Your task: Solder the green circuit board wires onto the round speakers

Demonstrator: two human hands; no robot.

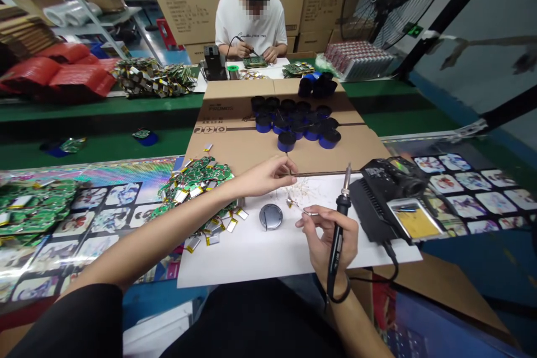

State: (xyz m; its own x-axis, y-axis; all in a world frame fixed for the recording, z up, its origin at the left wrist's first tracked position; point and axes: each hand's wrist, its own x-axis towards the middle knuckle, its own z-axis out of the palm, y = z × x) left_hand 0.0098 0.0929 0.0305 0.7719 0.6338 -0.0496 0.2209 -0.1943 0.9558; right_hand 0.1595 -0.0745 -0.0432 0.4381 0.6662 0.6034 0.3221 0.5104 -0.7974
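Note:
My left hand [268, 175] reaches over the white sheet [251, 257], its thumb and fingers brought close around something too small to make out, beside scattered thin wires [308, 192]. In my right hand [333, 240] a black soldering iron [338, 235] stands tip up, and the fingertips pinch thin metal tweezers [305, 211] that point at a small part [290, 202] on the sheet. A round grey disc [271, 217] with a dark wire lies between the hands. Left of it is a pile of green circuit boards with silver battery cells [197, 184].
Several blue and black round cups [286, 141] stand on the cardboard [226, 151] ahead. A black soldering station [377, 207] with a yellow sponge [415, 224] sits at the right. More boards [37, 207] lie far left. Across the table a person [251, 28] works on boards.

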